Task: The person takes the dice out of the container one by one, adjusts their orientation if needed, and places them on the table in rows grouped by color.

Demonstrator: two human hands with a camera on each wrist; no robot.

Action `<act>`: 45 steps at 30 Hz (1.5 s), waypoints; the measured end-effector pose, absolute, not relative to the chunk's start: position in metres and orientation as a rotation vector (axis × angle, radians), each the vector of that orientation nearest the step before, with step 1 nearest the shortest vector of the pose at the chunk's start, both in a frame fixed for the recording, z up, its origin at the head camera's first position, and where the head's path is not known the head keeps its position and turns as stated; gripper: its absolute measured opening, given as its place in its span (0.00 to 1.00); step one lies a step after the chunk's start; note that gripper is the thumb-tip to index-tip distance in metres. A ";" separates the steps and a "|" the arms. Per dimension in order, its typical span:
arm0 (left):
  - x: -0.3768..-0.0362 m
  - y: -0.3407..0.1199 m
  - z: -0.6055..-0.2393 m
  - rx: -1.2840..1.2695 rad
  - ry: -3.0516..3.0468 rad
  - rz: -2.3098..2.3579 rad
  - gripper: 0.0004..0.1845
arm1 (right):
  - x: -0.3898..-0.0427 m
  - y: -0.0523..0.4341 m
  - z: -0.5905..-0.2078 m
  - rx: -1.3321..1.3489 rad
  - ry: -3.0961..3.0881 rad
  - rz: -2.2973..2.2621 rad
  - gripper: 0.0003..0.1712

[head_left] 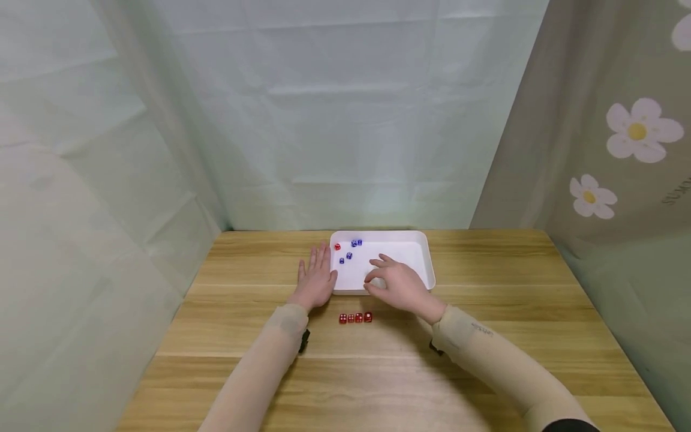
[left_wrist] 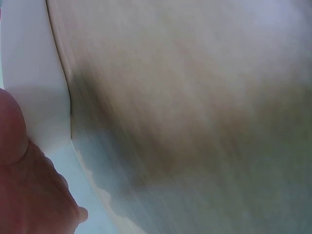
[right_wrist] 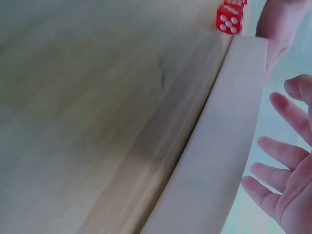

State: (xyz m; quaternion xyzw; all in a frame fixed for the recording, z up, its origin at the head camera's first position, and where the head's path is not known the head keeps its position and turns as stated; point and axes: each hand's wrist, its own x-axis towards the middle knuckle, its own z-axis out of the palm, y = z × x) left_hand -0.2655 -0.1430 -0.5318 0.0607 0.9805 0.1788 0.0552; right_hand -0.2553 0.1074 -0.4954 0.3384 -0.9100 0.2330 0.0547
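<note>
A white tray sits on the wooden table and holds several blue dice and one red die. A row of several red dice lies on the table just in front of the tray. My left hand lies flat on the table against the tray's left edge, fingers straight. My right hand hovers over the tray's front part with its fingers spread and loosely bent, holding nothing. In the right wrist view the tray's rim, a red die and my right fingers show.
The wooden table is ringed by pale cloth walls at the back and left, and a flower-printed curtain at the right. The left wrist view is blurred, showing the tray wall and table.
</note>
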 end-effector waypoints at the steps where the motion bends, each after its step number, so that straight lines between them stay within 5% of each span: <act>1: -0.266 -0.143 -0.532 0.184 2.974 0.544 0.39 | -0.258 0.106 -0.495 1.000 -2.781 0.702 0.08; 20: -0.266 -0.145 -0.534 0.180 2.950 0.549 0.39 | -0.314 0.063 -0.496 0.751 -2.948 0.650 0.11; 45: -0.264 -0.145 -0.534 0.199 2.953 0.527 0.39 | -0.342 0.014 -0.504 0.642 -2.969 0.414 0.13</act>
